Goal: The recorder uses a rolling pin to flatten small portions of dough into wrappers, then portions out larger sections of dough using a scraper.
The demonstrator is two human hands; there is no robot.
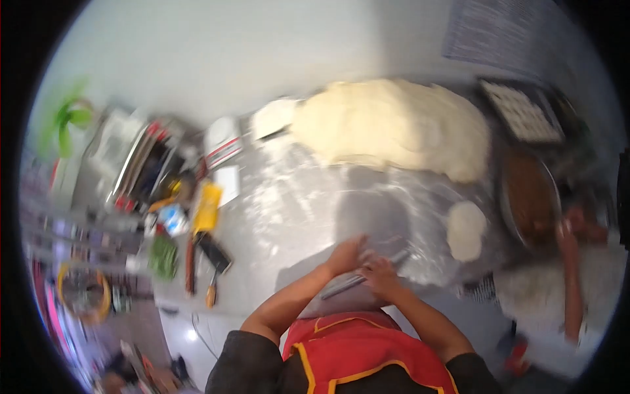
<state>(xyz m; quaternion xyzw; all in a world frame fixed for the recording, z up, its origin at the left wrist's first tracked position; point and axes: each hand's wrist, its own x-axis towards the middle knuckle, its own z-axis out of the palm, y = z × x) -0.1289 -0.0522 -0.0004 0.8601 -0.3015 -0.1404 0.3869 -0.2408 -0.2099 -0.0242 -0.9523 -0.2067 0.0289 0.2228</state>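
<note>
Both my hands are close together over the near edge of the grey worktop (302, 230), smeared by motion. My left hand (348, 256) is bent inward, its fingertips near my right hand (380, 276). Beneath them runs a long grey strip (344, 284), slanting along the table's edge; its kind is too blurred to tell. Whether either hand grips anything does not show. Farther back a large, pale slab of dough (387, 125) spreads across the floured surface. To the right of my hands lies a small flattened piece of dough (466, 230).
On the right are a tray of small pale pieces (522, 111), an oval basin of brown filling (528, 194) and another person's hands (577, 223). On the left lie a yellow packet (209, 207), a dark-bladed tool (214, 252), a green bundle (163, 255) and a white container (223, 141).
</note>
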